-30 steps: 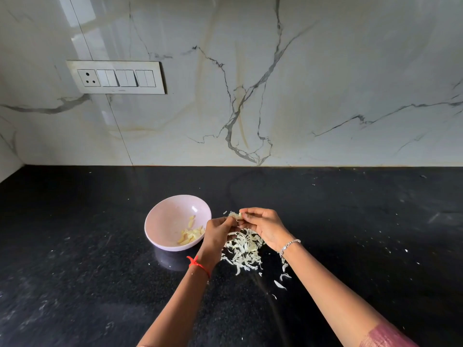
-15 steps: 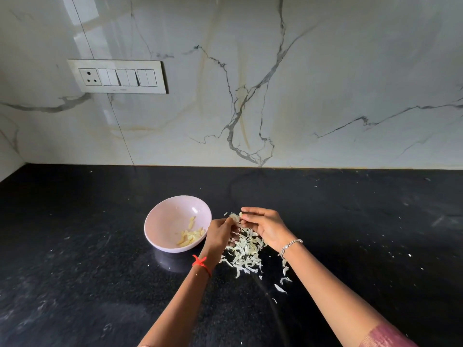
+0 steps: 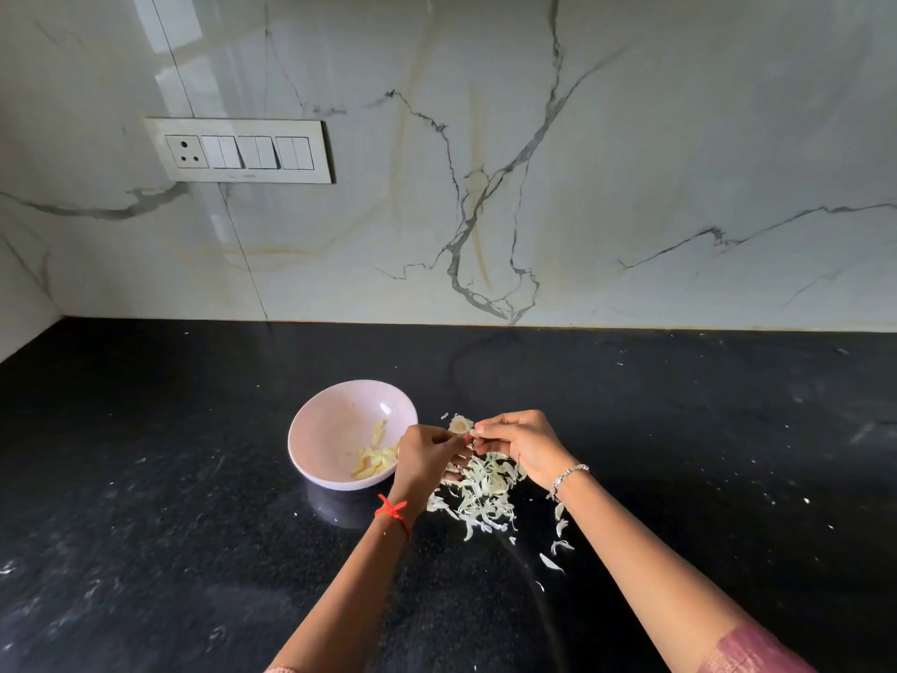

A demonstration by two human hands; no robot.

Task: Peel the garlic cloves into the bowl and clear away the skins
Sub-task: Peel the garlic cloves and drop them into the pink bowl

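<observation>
A pale pink bowl (image 3: pixel 340 420) sits on the black counter with several peeled garlic cloves (image 3: pixel 373 461) in its right side. Just right of the bowl, my left hand (image 3: pixel 424 459) and my right hand (image 3: pixel 522 444) meet above a heap of white garlic skins (image 3: pixel 485 493). Both hands pinch one garlic clove (image 3: pixel 460 424) between their fingertips; it still has skin on it. The lower part of the clove is hidden by my fingers.
Loose skin flakes (image 3: pixel 558 546) lie scattered on the black counter (image 3: pixel 170 478) toward the front right. A marble wall with a switch panel (image 3: pixel 240 150) stands behind. Small white specks dot the counter at the right.
Both hands stay over the skin heap with the clove between them; the fingers have shifted slightly on the clove. The bowl has not moved.
</observation>
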